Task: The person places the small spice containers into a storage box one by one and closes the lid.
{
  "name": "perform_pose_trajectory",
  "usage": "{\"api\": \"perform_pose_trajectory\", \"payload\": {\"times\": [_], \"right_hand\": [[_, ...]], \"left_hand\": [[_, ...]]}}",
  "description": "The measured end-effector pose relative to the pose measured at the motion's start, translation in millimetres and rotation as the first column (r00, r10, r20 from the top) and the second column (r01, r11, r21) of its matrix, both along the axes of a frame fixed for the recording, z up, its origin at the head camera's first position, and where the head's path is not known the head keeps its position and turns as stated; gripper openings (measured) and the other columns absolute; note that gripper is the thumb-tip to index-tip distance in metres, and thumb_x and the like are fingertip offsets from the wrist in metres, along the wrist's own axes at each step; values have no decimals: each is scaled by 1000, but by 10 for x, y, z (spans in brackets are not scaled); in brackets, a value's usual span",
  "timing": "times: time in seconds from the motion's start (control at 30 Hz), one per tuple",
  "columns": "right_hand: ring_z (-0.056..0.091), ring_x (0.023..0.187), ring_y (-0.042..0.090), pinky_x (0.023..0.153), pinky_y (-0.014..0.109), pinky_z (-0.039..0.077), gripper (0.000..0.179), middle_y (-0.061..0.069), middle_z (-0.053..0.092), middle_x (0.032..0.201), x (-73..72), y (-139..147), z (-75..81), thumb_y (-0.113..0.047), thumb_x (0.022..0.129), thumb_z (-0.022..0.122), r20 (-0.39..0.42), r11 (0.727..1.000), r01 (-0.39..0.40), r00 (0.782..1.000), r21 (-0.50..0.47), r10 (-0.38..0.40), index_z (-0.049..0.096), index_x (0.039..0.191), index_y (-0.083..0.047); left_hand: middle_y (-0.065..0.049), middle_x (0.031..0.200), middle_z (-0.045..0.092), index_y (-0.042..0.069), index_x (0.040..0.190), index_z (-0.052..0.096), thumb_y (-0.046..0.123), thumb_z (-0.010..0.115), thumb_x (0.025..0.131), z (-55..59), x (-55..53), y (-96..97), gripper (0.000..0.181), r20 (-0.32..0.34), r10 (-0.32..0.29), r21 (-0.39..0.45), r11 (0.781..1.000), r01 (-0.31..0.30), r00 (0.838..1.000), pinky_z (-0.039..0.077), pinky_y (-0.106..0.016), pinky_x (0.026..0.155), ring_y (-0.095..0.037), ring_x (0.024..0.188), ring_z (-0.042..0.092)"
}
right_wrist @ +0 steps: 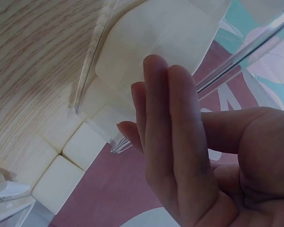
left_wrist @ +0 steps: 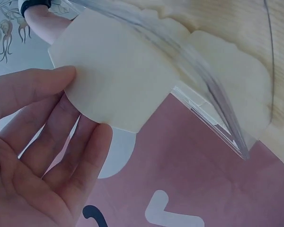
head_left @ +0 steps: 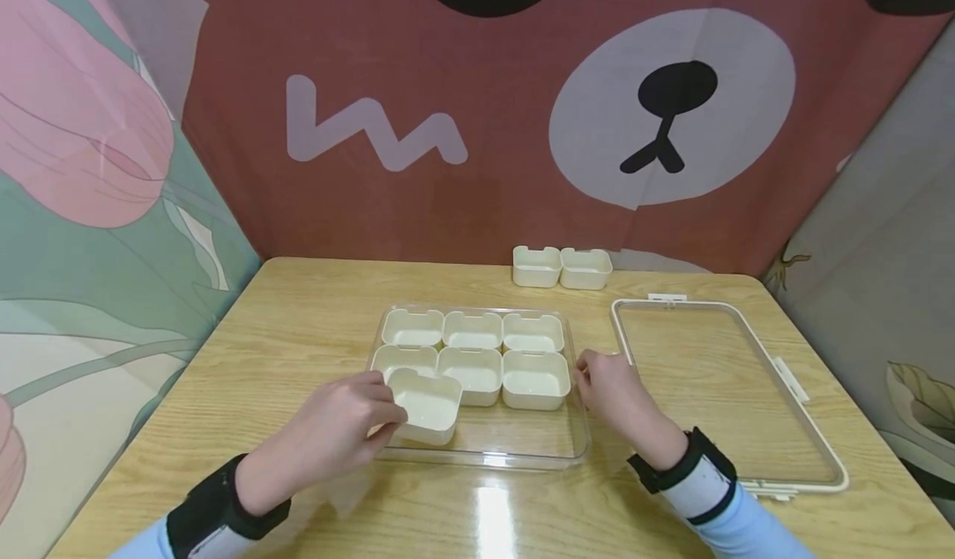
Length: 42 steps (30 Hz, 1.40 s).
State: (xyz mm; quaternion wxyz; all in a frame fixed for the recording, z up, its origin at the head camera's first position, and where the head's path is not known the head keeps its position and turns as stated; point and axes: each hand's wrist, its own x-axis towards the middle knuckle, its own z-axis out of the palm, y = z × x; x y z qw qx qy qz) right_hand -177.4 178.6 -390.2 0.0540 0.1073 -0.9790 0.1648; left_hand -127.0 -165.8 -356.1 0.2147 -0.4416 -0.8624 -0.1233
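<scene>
My left hand point(head_left: 346, 414) pinches a small cream rectangular tub point(head_left: 427, 405), tilted over the front left of a clear plastic box point(head_left: 515, 459). In the left wrist view the thumb and fingertips hold this tub point(left_wrist: 118, 71) by its edge, its smooth underside showing. Two rows of similar cream tubs point(head_left: 471, 372) stand in the clear box; the held one partly hides the front left tub. At the box's right side is my right hand point(head_left: 613, 393). Its fingers point(right_wrist: 182, 104) look fairly straight along the clear wall; the thumb tip is hidden.
Two more cream tubs point(head_left: 585, 270) stand side by side at the table's back edge. To the right lies a clear lid point(head_left: 809, 414) with a white frame and clips. A printed cloth point(head_left: 388, 211) hangs behind the wooden table point(head_left: 298, 318).
</scene>
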Motion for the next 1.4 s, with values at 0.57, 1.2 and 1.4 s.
{"api": "perform_pose_trajectory", "payload": {"times": [0.57,1.2,1.4], "right_hand": [[53,49,9,44,20,42,9,9,65,67,15,-9,12,-6,85,65,-18,1000,3,1000,-6,-3,66,83,3],[54,51,10,44,20,43,8,11,66,69,22,-10,0,-4,84,65,-49,1000,-18,999,-5,17,66,82,3],[55,51,11,45,21,44,8,11,66,69,13,-10,7,-4,84,65,-51,1000,-16,999,-5,15,65,81,3]], "left_hand": [[14,55,36,20,57,59,0,72,61,-31,-25,-38,24,31,48,-79,996,-45,998,26,-13,49,-3,57,31],[15,53,40,22,53,57,-3,65,59,-74,-40,-96,27,175,122,-156,983,-95,977,29,-17,46,-1,54,35],[14,60,56,21,59,66,-1,70,63,-67,-63,-128,23,247,137,-185,978,-92,959,38,-19,48,0,58,46]]}}
